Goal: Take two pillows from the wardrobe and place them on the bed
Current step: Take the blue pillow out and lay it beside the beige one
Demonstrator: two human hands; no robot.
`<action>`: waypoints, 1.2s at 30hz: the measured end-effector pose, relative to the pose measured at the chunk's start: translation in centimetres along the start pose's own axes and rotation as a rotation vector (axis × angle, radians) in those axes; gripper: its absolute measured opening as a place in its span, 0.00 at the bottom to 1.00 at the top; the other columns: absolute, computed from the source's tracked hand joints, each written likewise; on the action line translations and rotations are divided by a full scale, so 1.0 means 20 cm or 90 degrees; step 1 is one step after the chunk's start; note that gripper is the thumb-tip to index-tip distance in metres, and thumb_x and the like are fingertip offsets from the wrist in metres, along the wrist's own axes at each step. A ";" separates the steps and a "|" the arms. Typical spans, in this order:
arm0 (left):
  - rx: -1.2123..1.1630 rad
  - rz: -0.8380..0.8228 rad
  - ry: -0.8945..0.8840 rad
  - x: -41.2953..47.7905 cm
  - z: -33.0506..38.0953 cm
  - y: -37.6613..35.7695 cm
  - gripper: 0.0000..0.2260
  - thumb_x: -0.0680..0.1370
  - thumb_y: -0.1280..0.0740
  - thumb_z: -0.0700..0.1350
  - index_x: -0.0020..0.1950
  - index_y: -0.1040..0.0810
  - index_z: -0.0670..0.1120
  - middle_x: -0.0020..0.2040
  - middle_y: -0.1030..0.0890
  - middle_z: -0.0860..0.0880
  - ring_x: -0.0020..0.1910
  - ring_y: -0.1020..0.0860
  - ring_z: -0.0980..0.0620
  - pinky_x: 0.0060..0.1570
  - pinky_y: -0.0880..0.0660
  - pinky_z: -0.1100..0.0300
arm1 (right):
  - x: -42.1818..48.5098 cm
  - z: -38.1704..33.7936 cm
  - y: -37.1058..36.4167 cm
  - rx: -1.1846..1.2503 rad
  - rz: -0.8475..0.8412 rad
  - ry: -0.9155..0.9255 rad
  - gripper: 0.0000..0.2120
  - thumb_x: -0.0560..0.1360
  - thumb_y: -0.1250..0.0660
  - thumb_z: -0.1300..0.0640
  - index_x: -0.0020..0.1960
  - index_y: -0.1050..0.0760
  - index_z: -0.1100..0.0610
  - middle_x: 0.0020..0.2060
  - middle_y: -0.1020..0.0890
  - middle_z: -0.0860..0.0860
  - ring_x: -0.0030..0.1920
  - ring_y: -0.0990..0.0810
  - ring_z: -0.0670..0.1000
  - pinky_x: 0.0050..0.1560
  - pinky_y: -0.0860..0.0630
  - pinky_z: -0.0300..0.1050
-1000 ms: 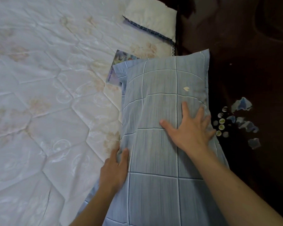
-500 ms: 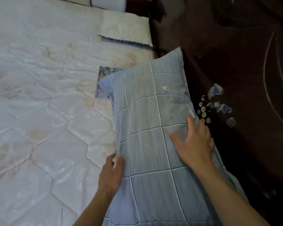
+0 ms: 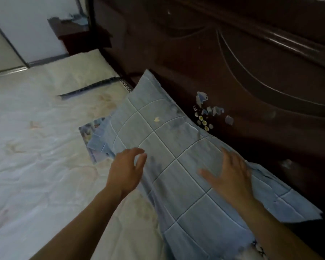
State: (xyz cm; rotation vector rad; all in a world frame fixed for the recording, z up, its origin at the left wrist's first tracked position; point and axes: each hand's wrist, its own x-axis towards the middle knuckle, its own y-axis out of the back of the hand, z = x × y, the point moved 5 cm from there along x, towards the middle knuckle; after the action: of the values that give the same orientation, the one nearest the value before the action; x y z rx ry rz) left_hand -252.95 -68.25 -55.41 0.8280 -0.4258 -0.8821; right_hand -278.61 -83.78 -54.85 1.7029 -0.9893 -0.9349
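Note:
A blue checked pillow (image 3: 169, 147) lies on the quilted white mattress (image 3: 36, 147), its long side against the dark wooden headboard (image 3: 251, 81). A patterned cloth corner (image 3: 86, 132) sticks out from beneath its left edge. My right hand (image 3: 231, 173) rests flat on the pillow's right half, fingers spread. My left hand (image 3: 126, 169) hovers at the pillow's left edge, fingers loosely curled and holding nothing. A cream pillow (image 3: 79, 74) with a dark stitched edge lies farther up the bed, beside the headboard.
Torn sticker scraps (image 3: 206, 113) cling to the headboard just beyond the blue pillow. A dark bedside stand (image 3: 77, 34) and a white wall sit past the bed's far end.
The view has tilted up toward the headboard. My left hand has lifted off the pillow's left edge. My right hand has slid toward the pillow's right side.

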 end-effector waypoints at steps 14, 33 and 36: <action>0.482 -0.109 -0.364 1.14 0.40 -0.20 0.34 0.73 0.31 0.37 0.75 0.36 0.59 0.77 0.36 0.50 0.74 0.40 0.43 0.65 0.33 0.43 | 0.04 0.08 -0.04 0.055 0.192 -0.087 0.11 0.77 0.33 0.58 0.58 0.19 0.58 0.53 0.16 0.56 0.53 0.21 0.59 0.51 0.25 0.54; 0.206 -0.018 -0.404 1.01 0.38 -0.46 0.08 0.79 0.36 0.43 0.50 0.18 0.43 0.53 0.18 0.42 0.54 0.23 0.40 0.49 0.27 0.46 | -0.04 0.19 -0.14 0.125 0.265 -0.184 0.04 0.74 0.30 0.64 0.40 0.21 0.59 0.37 0.18 0.56 0.38 0.21 0.61 0.40 0.28 0.50; 0.180 -0.026 -0.376 1.00 0.35 -0.46 0.08 0.79 0.36 0.42 0.50 0.18 0.43 0.54 0.18 0.42 0.55 0.23 0.39 0.50 0.26 0.47 | -0.04 0.17 -0.13 0.156 0.275 -0.170 0.05 0.75 0.30 0.64 0.40 0.21 0.59 0.38 0.19 0.56 0.39 0.21 0.61 0.42 0.24 0.53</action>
State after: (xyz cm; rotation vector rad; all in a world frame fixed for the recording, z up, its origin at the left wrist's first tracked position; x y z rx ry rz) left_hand -250.29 -90.98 -58.23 0.8257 -1.0723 -1.1178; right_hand -281.39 -83.53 -58.16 1.4891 -1.6293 -0.7865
